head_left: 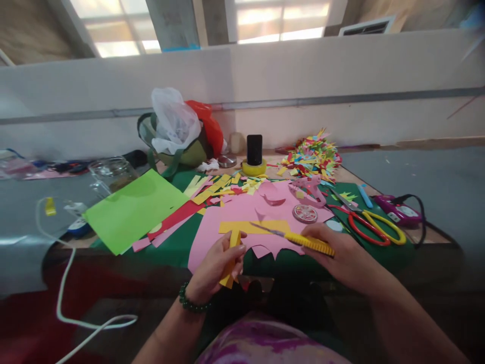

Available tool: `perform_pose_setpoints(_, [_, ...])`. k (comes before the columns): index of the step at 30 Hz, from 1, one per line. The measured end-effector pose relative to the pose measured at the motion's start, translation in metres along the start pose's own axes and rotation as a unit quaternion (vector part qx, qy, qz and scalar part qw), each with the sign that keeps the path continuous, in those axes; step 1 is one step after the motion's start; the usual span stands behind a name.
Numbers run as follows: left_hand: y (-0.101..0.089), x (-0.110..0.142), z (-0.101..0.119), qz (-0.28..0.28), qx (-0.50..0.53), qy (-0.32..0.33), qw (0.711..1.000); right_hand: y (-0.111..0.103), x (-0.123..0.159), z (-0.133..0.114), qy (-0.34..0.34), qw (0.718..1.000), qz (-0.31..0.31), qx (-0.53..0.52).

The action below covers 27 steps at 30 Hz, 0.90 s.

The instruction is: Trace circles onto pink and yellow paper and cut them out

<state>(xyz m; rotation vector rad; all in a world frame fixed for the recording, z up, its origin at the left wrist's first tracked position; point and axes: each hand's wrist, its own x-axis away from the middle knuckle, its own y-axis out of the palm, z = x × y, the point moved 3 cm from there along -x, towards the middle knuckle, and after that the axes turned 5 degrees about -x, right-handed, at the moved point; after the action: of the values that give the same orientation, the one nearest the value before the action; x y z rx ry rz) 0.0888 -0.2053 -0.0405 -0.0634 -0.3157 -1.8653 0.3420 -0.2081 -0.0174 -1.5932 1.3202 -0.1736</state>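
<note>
My left hand is closed around a folded yellow paper strip, which stands up between thumb and fingers. My right hand grips a cutting tool with a ribbed yellow handle and a slim, pointed metal blade; whether it is scissors or a knife I cannot tell. The blade points left, over a flat yellow paper strip. Under that strip lies a large pink paper sheet with a jagged, cut front edge. Pink tape or ribbon roll rests on the sheet, beyond my right hand.
Scissors with red and yellow handles lie at right, near a purple device. Pink glue gun, paper scrap pile, phone and bag stand farther back. Green paper and a white cable are left.
</note>
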Motion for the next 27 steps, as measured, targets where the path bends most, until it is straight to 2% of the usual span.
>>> perform_pose_setpoints(3, [0.002,0.002,0.002,-0.007,-0.048,0.000,0.999,-0.003,0.010,-0.022,-0.082,0.995,-0.022,0.052])
perform_pose_setpoints(8, [0.007,0.004,0.004,-0.024,-0.073,-0.009,0.997,-0.004,0.011,-0.034,-0.137,0.984,0.016,0.114])
perform_pose_setpoints(15, [0.011,0.004,0.003,-0.048,-0.092,0.016,0.994,0.005,0.006,-0.033,-0.159,0.972,0.049,0.163])
perform_pose_setpoints(19, [0.010,0.003,0.002,-0.034,-0.127,0.025,0.991,0.012,0.002,-0.034,-0.180,0.965,0.074,0.176])
perform_pose_setpoints(23, [0.008,0.000,0.003,-0.014,-0.104,0.025,0.994,0.018,0.001,-0.037,-0.195,0.956,0.102,0.194])
perform_pose_setpoints(27, [0.009,-0.002,0.004,-0.022,-0.110,0.011,0.994,0.024,-0.001,-0.044,-0.198,0.952,0.110,0.207])
